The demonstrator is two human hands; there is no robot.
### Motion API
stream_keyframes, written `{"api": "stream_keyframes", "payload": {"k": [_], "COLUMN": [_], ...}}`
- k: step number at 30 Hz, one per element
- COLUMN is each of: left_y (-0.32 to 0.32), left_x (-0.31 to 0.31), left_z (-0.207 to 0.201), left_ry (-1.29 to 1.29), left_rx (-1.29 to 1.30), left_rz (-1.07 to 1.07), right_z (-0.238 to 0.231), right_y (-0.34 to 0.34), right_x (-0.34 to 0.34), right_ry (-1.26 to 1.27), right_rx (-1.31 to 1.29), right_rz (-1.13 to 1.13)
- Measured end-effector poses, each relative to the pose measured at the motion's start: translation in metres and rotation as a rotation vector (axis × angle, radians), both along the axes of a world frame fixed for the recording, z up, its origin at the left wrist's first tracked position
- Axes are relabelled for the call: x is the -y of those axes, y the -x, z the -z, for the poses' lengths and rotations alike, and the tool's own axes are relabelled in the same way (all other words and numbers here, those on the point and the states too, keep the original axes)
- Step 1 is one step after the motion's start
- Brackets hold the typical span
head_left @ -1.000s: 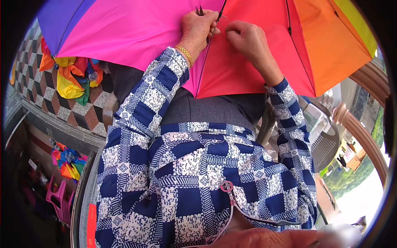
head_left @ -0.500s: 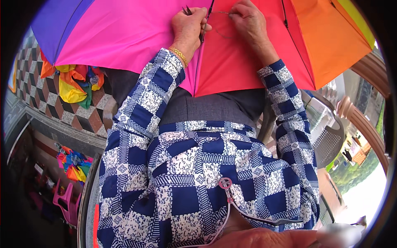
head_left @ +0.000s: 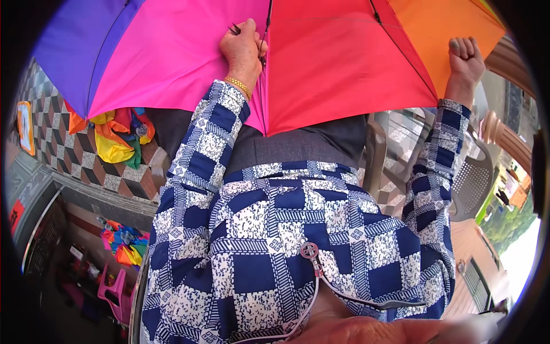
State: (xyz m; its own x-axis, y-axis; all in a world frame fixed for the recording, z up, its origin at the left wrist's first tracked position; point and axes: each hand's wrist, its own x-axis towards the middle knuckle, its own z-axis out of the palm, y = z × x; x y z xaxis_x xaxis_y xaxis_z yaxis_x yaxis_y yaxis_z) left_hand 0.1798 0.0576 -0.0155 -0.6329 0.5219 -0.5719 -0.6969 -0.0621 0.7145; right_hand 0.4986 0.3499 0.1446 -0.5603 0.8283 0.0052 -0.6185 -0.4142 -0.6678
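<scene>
A multicoloured umbrella lies spread across my lap, with purple, pink, red and orange panels and dark ribs. My left hand is closed at the seam between pink and red, gripping the umbrella rib there. Two dark points of a small tool, like thread snips, stick out of the same hand. Far to the right, my right hand is closed in front of the orange panel, fingers curled in. A faint thread runs across the red panel toward it; whatever else its fingers hold is hidden.
Bunched colourful cloth lies on the patterned tile floor at left. More colourful cloth and a pink plastic stool are at lower left. Grey-brown perforated chairs stand at right, near a brown column.
My right hand has swung away to the right from beside my left hand, and the loose thread loop is now drawn out. The left hand keeps its hold; the view has shifted slightly.
</scene>
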Motion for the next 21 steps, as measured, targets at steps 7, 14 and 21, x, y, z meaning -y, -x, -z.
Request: {"api": "stream_keyframes", "payload": {"k": [7,14,21], "left_y": [0.007,0.033,0.031], "left_x": [0.004,0.009,0.0], "left_z": [0.008,-0.023,-0.012], "left_ry": [-0.041,0.19,0.221], "left_rx": [-0.063,-0.374,-1.023], "left_rz": [0.073,0.393,0.49], "right_z": [-0.005,-0.035,0.01], "right_y": [0.009,0.037,0.052], "right_x": [0.002,0.033,0.078], "right_ry": [-0.079,-0.136,-0.092], "right_rx": [0.144,0.009,0.116], "right_rz": [-0.056,0.076,-0.065]}}
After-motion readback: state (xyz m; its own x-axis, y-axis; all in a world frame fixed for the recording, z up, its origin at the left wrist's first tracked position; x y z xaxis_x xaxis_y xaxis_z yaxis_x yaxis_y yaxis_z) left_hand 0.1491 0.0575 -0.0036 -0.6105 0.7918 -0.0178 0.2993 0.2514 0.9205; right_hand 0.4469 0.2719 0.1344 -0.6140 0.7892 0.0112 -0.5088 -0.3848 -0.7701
